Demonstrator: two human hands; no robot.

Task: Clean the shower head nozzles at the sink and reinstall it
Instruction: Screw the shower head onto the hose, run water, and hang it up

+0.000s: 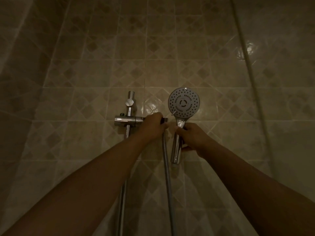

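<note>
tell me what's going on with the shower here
A person faces a beige tiled wall. Their right hand grips the handle of a round chrome handheld shower head, nozzles facing the camera. Their left hand holds the top of a silver metal hose beside the chrome rail bracket. The head is off the hose.

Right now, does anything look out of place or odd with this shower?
The shower head is off its hose: the right hand holds its handle, whose lower end hangs bare. The hose runs up into the left hand beside the bracket on the rail. No damage or spill shows.
</note>
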